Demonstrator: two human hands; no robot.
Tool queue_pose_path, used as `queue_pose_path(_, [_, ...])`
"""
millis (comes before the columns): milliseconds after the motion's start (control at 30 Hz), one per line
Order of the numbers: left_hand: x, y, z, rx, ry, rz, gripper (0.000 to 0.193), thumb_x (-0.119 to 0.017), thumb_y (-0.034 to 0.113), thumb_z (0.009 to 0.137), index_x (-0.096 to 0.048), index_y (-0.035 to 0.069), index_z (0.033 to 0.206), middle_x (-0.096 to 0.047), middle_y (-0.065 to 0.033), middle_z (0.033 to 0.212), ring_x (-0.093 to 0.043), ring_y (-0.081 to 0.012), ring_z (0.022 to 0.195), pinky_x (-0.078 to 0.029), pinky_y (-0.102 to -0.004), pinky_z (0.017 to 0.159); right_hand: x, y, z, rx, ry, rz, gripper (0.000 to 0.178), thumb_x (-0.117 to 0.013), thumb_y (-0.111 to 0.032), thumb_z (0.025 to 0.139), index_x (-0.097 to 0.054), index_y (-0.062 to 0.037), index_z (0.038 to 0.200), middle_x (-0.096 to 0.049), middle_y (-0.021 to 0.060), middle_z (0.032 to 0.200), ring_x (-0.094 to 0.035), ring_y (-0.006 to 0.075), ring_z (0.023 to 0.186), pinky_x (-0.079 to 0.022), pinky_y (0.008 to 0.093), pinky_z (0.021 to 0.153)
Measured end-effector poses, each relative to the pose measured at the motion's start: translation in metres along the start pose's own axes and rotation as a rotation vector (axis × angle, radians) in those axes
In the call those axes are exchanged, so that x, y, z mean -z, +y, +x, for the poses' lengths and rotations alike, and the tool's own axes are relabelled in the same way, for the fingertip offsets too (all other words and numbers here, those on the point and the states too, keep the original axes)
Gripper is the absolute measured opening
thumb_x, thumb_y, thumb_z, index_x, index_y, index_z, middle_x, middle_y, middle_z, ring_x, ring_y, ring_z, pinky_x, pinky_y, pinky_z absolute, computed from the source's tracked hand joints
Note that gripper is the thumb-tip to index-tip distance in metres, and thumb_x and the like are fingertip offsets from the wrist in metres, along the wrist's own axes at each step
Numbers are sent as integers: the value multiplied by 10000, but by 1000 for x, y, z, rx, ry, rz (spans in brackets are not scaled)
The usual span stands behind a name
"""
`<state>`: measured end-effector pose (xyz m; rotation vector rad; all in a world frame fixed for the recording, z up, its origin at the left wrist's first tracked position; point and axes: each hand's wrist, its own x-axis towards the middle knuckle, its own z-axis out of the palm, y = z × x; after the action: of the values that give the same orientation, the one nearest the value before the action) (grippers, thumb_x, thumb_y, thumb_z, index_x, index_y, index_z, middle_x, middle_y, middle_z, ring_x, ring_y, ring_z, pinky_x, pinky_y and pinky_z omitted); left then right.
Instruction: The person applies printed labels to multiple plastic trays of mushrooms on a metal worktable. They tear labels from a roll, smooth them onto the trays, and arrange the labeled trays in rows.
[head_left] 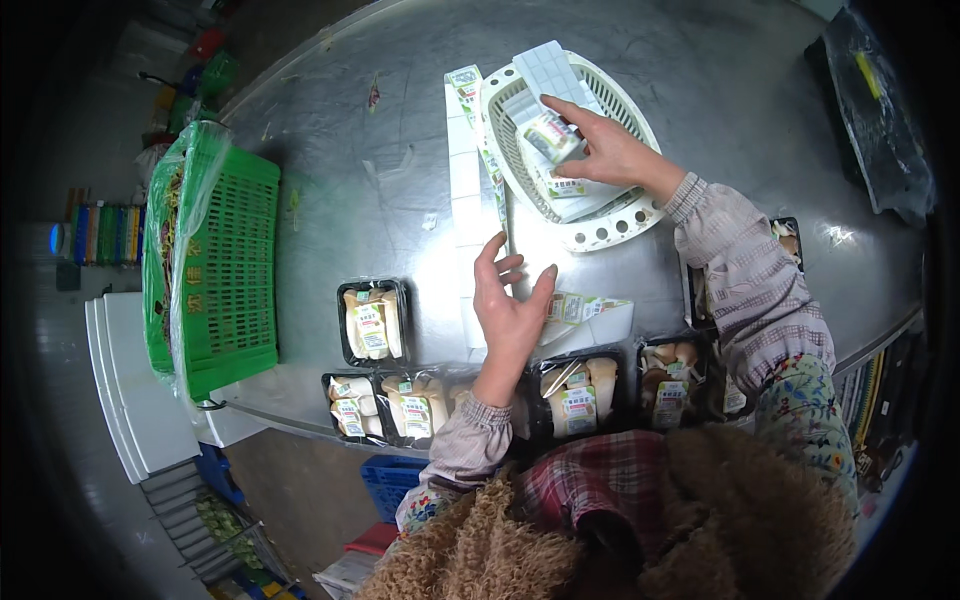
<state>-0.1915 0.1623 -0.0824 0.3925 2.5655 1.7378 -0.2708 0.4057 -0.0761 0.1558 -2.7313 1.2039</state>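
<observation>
My right hand (615, 152) is over a white slotted plastic basket (632, 100), its thumb and fingers closed around a curled white-and-green printed label (551, 137). Strips of labels (548, 62) with pale backing lie in that basket beneath the hand. My left hand (512, 312) is held above the metal table, fingers bent and apart, with nothing between them. Just right of it is a folded label strip (590, 312). A long pale strip (465, 185) runs along the basket's left side. Black trays of wrapped mushrooms (372, 325) stand nearby, labelled on top.
More mushroom trays (580, 398) line the near edge of the metal table (330, 200), close to my body. A green slatted crate (235, 265) stands at the left edge. To the far right is a dark plastic-covered bin (870, 115). Another tray (787, 240) is partly hidden behind my right sleeve.
</observation>
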Motion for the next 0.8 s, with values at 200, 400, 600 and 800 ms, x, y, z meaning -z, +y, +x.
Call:
queue_pose_path(200, [1,6,-1,68,-9,10,514,-756,74,741,-526,-6,1193,-611,-97,1059,-602,-157,881,-509,-275,746,-20,5,-16,-130,-414,-421,567,-701,-180,677,-558,-71,1215,-618,174,1101,-606,326,1016,-490,406,852])
queue_pose_path(400, [2,-3,-3,43,-15,1,472,-747,76,756,-544,-5,1175,-632,-99,951,-609,-143,816,-511,-265,713,6,29,13,-465,-255,149,674,-715,-366,681,-584,50,1194,-656,205,982,-643,266,918,-494,332,797])
queue_pose_path(600, [0,-5,-7,47,-17,17,425,-735,92,777,-564,6,1157,-628,-86,916,-608,-137,783,-498,-246,660,40,18,-8,-78,-382,-258,646,-756,-306,654,-584,-1,1196,-637,160,1063,-620,262,944,-499,361,808])
queue_pose_path(800, [-3,0,-7,61,-70,17,406,-729,98,783,-575,8,1148,-632,-78,895,-594,-129,764,-495,-256,699,12,13,-16,-127,-607,-603,234,-577,-124,744,-678,4,912,-672,178,835,-664,310,848,-521,410,746])
